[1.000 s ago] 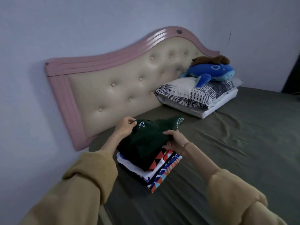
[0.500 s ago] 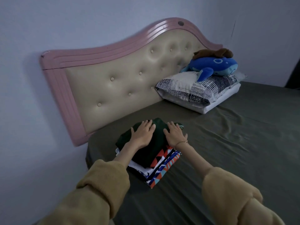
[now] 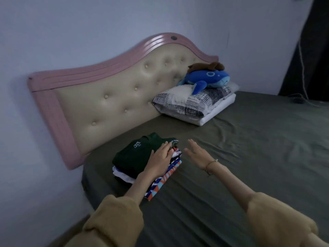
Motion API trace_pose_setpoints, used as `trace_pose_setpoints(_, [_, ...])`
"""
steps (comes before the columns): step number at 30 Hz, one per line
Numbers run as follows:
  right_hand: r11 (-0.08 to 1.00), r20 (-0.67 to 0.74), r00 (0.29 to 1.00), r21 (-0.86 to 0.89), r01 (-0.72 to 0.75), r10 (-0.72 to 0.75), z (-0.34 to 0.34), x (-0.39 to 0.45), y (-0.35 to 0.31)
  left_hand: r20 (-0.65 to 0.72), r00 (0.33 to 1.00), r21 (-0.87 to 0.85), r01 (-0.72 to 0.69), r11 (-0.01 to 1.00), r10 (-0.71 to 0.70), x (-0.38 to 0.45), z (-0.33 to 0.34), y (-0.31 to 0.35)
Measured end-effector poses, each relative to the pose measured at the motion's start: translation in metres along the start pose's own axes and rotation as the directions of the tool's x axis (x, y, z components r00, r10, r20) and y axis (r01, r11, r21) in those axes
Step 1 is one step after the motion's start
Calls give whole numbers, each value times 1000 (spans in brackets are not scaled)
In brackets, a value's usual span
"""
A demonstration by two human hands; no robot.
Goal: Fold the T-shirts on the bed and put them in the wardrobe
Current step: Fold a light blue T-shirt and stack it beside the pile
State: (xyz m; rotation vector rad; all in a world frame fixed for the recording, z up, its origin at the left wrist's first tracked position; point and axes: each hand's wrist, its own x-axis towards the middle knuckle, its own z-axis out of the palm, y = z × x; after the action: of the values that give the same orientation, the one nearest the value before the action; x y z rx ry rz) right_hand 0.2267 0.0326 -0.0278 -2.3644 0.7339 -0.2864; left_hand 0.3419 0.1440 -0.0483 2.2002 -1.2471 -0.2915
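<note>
I have one camera, up on the head. It looks forward and down at the bed (image 3: 231, 175), close in.

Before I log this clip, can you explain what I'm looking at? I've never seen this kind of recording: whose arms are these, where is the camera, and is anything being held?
There is no machine here. A person wears one wide-angle camera on the head, looking forward and down, so the yellow-sleeved arms reaching in from the bottom are their own. The left hand lies flat with straight fingers on a dark green folded T-shirt, the top of a small stack of folded shirts on the olive-green bed sheet. The right hand, with a thin bracelet at the wrist, is open beside the stack and holds nothing. Further back, a blue plush whale lies on a black-and-white patterned pillow against the cream tufted headboard with a pink frame.
</note>
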Motion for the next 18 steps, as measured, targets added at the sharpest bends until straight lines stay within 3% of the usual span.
trace_pose_setpoints(5, [995, -43, 994, -16, -101, 100, -50, -99, 61, 105, 987, -150, -103, 983, 120, -28, 62, 82])
trace_pose_setpoints(9, [959, -138, 950, -13, -283, 279, -98, -191, 125, 222, 947, -196, -189, 962, 231, -51, 120, 162])
trace_pose_setpoints(14, [876, -268, 838, 58, -479, 476, -161, -317, 214, 348, 860, -244, -301, 922, 373, -80, 196, 280])
trace_pose_setpoints(18, [773, -364, 693, 145, -618, 622, -205, -433, 277, 443, 752, -290, -395, 872, 488, -119, 269, 377])
